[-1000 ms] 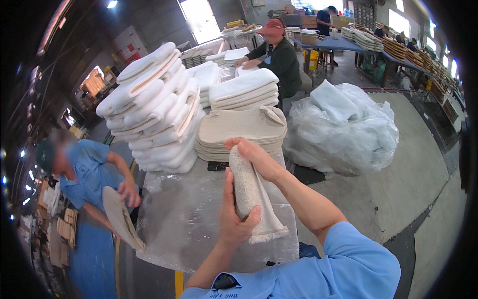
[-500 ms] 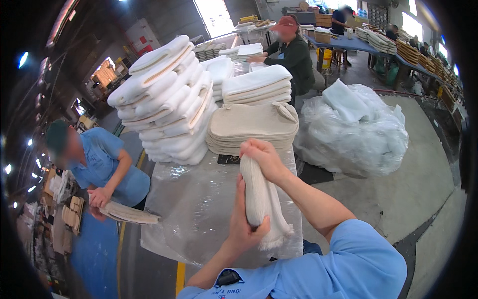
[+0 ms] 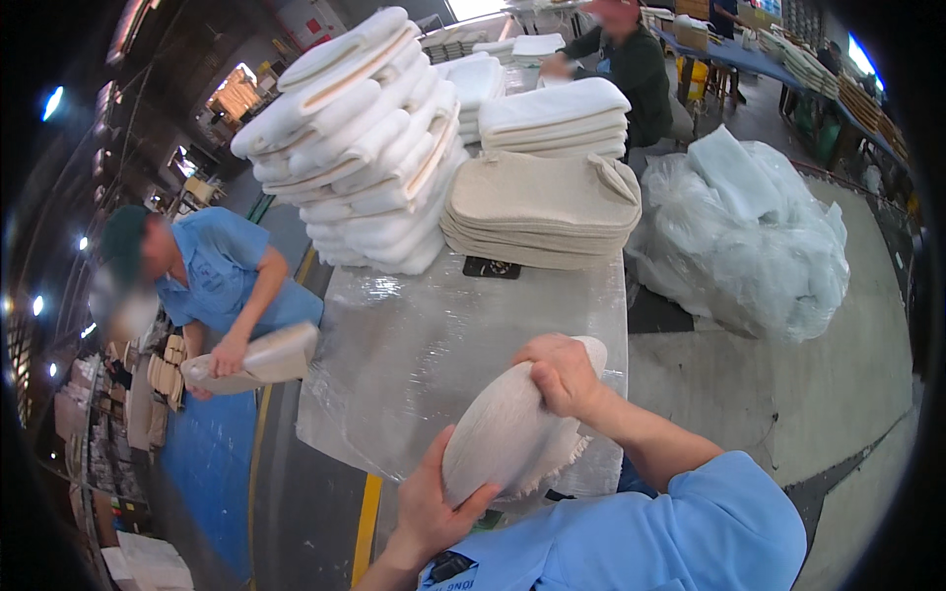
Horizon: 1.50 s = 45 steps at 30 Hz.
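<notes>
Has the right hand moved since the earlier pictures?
Yes, away from the beige stack: earlier the right hand overlapped it in view; now table shows between them.

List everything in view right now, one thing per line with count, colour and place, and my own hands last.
Held cloth piece: one, off-white, frayed edge, between both hands
Folded cloth stack: one, beige, on the table
Tall folded pile: one, white, table's left side
Lower stacks: at least two, white, behind the beige stack
Flat object: one, black, before the beige stack
Table: one, plastic-covered, greyish, centre
Plastic bundle: one, translucent white, right of the table
Co-workers: at least three, one blue-shirted at left, others beyond
Far table: blue, upper right
Left hand: one, bare, at the piece's near end
Right hand: one, bare, toward its far end
</notes>
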### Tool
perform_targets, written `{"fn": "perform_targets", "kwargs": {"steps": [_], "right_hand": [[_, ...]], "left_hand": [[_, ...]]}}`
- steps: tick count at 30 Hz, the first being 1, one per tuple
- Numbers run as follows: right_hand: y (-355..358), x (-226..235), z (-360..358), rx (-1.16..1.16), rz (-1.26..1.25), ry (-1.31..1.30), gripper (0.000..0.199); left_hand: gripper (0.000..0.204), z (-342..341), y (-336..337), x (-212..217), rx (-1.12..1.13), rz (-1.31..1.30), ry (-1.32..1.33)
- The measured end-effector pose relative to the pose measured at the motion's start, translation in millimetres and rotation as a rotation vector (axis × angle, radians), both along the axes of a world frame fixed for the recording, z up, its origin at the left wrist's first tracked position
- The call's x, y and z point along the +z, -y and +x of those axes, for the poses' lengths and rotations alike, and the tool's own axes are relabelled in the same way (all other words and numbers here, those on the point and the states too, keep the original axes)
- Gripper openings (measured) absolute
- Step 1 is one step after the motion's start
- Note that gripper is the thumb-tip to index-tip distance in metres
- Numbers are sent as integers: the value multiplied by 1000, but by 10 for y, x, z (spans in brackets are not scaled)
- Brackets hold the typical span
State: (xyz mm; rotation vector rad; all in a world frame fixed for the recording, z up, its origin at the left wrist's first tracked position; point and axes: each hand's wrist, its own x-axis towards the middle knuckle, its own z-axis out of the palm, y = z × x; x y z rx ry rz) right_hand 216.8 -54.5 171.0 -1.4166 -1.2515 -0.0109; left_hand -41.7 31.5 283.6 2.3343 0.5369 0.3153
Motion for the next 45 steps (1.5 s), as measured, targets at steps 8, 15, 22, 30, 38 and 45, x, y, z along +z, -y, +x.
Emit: {"fn": "perform_targets", "kwargs": {"steps": [8,15,22,30,38,45], "right_hand": [[442,-1080,244,-239,-207,-112,46],[683,-1494,204,-293,-257,-1024,48],[417,-1515,291,-363,168,-1368,48],[475,-1481,384,-283,-40,-1004,58],[467,-1593,324,-347,1,-1014,61],[678,-1973,290,-184,118,-1132,57]], "left_hand": [[74,-748,-225,-546,75,-179,-40],[68,-973,-325,-488,254,-323,-109],[68,-914,-437,-713,165,-35,-104],[69,-393,-283,-1458,4,143,-366],[68,121,-254,-1477,-83,254,-496],[68,4,-96,-1500,-185,-6,-455]]}}
